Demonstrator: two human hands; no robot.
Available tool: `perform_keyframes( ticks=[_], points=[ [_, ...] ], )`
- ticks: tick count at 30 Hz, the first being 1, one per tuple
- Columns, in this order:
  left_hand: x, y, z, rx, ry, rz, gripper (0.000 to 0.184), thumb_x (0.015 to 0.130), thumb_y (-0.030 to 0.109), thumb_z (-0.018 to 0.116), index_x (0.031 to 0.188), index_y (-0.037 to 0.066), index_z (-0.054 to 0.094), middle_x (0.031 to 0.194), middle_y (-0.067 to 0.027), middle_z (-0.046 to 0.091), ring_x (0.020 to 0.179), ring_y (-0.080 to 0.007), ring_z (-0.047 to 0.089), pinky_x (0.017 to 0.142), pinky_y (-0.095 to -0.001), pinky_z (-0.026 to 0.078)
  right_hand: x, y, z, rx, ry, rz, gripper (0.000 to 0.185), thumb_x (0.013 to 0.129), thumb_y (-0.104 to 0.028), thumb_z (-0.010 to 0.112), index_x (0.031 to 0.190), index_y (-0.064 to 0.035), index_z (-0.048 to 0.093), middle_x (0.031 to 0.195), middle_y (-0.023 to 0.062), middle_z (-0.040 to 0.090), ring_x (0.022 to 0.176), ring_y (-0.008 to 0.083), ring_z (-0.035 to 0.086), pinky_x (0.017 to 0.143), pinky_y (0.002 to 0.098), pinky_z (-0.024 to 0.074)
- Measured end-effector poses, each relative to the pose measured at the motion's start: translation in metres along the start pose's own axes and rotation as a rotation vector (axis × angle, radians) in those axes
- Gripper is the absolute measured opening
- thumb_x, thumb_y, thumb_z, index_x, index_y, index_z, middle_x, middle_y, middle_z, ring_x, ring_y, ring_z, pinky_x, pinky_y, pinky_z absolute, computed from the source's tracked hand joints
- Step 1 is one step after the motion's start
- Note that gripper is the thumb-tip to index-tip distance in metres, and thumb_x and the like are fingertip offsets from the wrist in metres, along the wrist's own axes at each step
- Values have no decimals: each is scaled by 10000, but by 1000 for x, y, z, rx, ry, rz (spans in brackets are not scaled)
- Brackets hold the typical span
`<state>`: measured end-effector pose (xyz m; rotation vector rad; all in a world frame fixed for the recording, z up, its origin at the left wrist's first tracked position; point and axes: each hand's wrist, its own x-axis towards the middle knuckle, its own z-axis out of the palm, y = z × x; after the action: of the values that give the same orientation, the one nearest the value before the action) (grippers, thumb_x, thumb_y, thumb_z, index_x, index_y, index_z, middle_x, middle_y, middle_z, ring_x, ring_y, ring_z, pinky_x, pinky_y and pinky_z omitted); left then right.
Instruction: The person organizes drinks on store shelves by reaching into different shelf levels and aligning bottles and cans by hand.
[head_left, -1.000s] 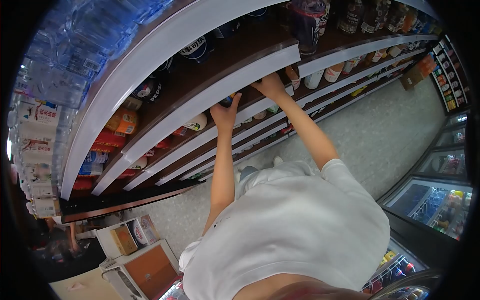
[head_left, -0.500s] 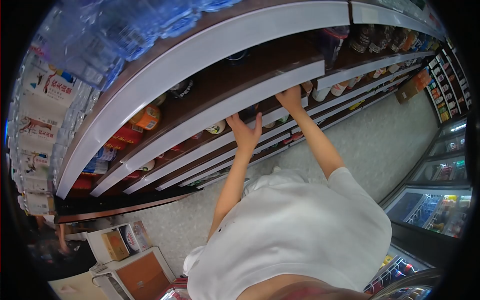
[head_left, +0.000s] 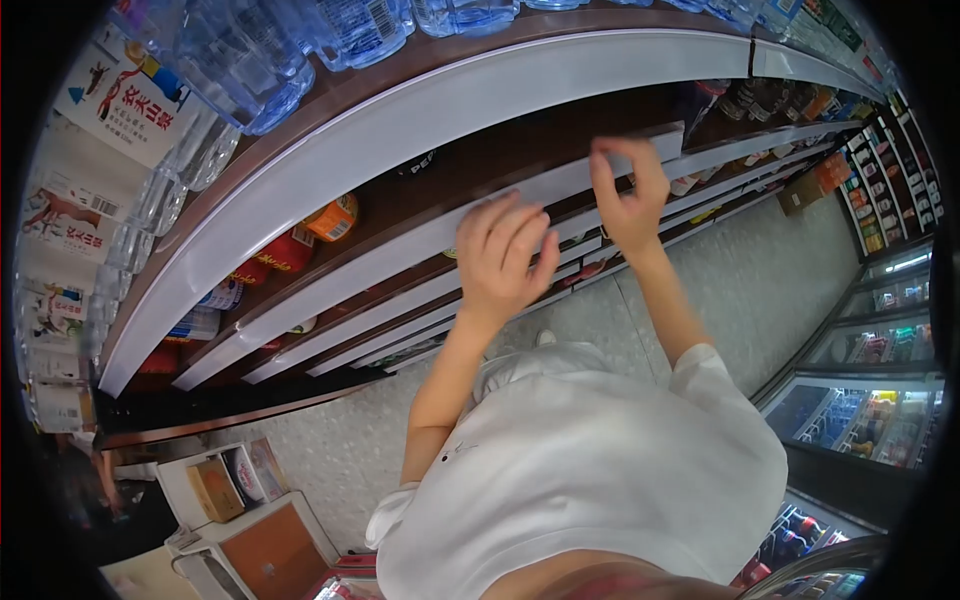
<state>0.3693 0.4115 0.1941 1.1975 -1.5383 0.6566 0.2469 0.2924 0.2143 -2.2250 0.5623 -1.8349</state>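
My left hand is raised in front of the white shelf-edge strip, its fingers loosely bent and apart, with nothing visible in them. To its right, my right hand is up by the same strip, thumb and bent forefinger forming an open curve around nothing. Both hands are somewhat blurred. Behind them the brown shelf runs back into shadow, with a dark item with white lettering deep on it. An orange-labelled container and red-labelled containers stand farther left on this shelf.
Blue-tinted water bottles line the top shelf, and wrapped bottle packs are stacked at the left. Glass-door coolers stand at the right. A cardboard box sits on the grey floor. Another person's arm shows lower left.
Both hands have come up and away from the lower shelves, the right one also moving a little rightward. The camera view has shifted, showing more of the bottles on top.
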Motion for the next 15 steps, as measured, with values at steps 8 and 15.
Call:
perform_keyframes(
  ticks=[8,15],
  points=[
    [21,-43,-37,213,-79,-176,189,715,97,648,882,50,576,866,-75,601,804,-247,580,692,-335,435,40,8,58,-217,-204,199,488,690,-377,694,949,7,539,861,181,594,773,364,573,680,416,469],
    [21,-53,-33,368,-36,-263,194,759,170,636,893,41,579,767,-56,591,602,-218,563,551,-323,449,42,16,73,-289,-187,159,464,651,-401,713,908,-28,611,832,157,628,795,358,584,698,397,476]
  ],
)
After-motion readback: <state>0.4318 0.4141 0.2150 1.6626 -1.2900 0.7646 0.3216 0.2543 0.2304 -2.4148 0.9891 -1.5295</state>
